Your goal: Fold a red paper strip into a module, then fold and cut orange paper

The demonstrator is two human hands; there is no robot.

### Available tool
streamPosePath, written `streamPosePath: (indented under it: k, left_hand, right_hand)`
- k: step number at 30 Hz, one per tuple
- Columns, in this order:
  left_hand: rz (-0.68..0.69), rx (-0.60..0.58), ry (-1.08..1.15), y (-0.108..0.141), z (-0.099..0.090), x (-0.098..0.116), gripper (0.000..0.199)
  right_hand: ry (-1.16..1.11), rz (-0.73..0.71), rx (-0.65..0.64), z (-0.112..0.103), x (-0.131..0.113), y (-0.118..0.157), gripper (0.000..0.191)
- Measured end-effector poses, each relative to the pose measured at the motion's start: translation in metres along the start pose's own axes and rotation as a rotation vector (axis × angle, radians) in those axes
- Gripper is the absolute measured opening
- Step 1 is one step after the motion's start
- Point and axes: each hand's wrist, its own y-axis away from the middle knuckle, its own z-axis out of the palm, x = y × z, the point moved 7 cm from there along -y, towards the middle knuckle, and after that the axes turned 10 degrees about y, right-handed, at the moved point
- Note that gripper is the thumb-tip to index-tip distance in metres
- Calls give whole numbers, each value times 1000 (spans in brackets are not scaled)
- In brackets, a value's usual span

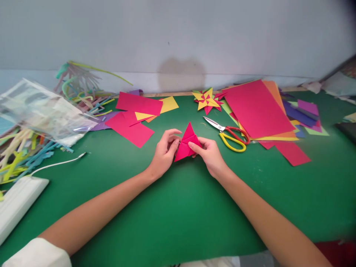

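Note:
A small piece of folded red paper [189, 139], pointed at the top and at the lower left, is held up over the green table. My right hand [210, 154] pinches its right side, thumb on the front and fingers behind. At the paper's left edge is my left hand [165, 152], its thumb and a finger closed together there while the index finger is raised. The tips of the left fingers are partly hidden. Beyond lies a red and yellow folded paper star [206, 100]. Scissors [230, 135] with red and yellow handles rest right of my hands, blades partly apart.
Red sheets [258, 111] over orange ones are stacked at the right, near purple scraps [307, 107]. Red paper pieces [139, 104] lie back left. Farther left are a clear plastic bag [47, 107], colourful strips [36, 155] and a white power strip [25, 200] with a cable.

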Motion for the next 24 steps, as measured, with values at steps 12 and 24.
streamPosePath:
  k: [12,24]
  left_hand:
    - [297,28,-275,1,-4,22,12]
    - [-9,55,129,-5,-3,-4,33]
  right_hand:
    - [-167,112,-155,4,-1,3,59]
    - [149,-142,1,-1,-10,1,32]
